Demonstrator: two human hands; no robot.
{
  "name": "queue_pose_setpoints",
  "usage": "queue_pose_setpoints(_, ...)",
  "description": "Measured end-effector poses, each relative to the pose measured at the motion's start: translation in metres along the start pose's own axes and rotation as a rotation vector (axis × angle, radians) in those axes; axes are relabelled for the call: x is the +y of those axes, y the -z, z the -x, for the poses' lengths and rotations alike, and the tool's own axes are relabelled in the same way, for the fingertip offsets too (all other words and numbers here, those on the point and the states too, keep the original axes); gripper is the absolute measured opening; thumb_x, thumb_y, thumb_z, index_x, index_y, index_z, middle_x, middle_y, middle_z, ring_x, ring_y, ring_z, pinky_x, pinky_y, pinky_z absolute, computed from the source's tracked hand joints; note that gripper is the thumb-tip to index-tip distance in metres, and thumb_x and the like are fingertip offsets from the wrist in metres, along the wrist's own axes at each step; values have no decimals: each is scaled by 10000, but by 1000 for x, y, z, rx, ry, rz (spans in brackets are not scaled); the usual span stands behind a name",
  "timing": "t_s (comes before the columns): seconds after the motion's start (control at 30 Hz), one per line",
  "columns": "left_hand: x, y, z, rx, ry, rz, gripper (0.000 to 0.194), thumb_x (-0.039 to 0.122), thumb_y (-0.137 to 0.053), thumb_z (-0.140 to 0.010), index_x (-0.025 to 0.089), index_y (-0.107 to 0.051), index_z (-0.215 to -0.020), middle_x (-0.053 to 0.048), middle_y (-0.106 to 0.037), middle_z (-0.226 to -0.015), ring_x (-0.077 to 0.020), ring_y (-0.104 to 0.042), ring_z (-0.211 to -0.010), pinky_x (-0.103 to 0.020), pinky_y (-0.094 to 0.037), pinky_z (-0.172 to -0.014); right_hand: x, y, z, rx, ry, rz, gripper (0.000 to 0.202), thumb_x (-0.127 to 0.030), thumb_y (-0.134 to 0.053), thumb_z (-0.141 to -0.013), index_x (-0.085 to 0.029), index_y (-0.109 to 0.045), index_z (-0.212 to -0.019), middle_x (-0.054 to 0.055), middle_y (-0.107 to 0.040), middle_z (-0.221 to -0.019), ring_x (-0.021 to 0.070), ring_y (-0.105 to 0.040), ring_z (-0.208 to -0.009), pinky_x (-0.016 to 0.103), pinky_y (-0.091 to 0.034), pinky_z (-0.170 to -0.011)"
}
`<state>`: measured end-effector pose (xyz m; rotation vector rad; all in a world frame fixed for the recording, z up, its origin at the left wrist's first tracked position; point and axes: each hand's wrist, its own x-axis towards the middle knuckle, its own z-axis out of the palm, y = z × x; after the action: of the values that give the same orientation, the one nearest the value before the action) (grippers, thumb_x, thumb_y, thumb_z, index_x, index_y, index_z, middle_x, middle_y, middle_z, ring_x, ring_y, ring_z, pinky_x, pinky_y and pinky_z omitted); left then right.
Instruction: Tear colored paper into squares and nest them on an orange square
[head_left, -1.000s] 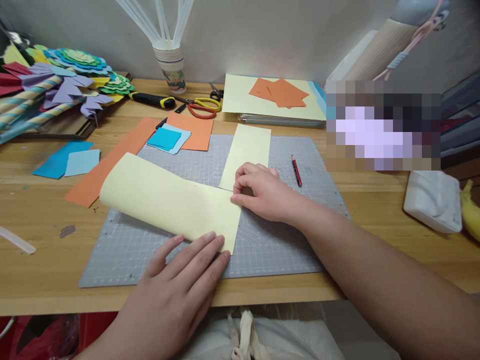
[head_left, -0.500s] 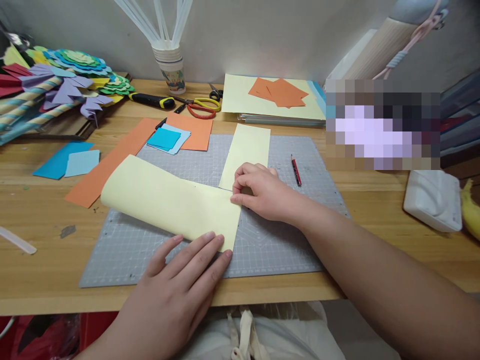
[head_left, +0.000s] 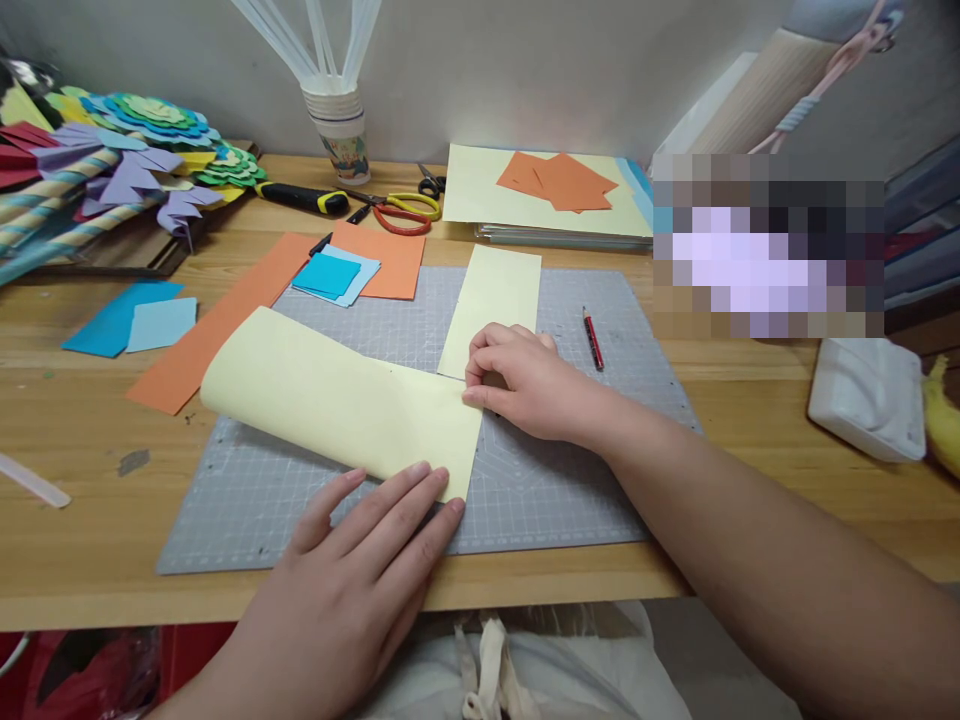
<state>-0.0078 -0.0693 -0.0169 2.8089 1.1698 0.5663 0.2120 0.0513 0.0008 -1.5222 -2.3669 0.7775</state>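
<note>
A pale yellow sheet of paper [head_left: 337, 400] lies folded over on the grey cutting mat [head_left: 600, 480], its left side bulging in a soft curve. My left hand [head_left: 367, 570] is open, with outstretched fingertips resting on the sheet's near right corner. At the far right corner, my right hand [head_left: 525, 385] is closed, thumb and curled fingers pinching the paper's edge. Just behind it, a smaller yellow paper strip [head_left: 496, 295] lies flat, partly covered by the right hand. To the right of that is a short red-and-black pencil [head_left: 592, 340].
Orange paper [head_left: 225, 325] and blue squares [head_left: 326, 275] lie left of the mat. Behind are scissors [head_left: 409, 210], a black-and-yellow cutter [head_left: 300, 198], a cup [head_left: 341, 140] of straws and a stack [head_left: 469, 190] topped with yellow paper. Paper flowers [head_left: 150, 125] fill the left back.
Both hands and the folded yellow paper hold almost the same positions. Only a slight shift of the camera view shows.
</note>
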Motion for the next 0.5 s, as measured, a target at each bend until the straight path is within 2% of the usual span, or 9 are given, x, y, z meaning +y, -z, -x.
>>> queue_pose_setpoints(0.5,0,1,0,-19,16,21,356,262,-536,-921,272,-583,-1273,6,-572,-1371,-162,-529,-1260,-344,-127,-1173,-1,1,0,-12,9,2,101,-231,-621,-854,-198,-596,-762,30,-597,-1051,230,-483,-1049,395,-275,-862)
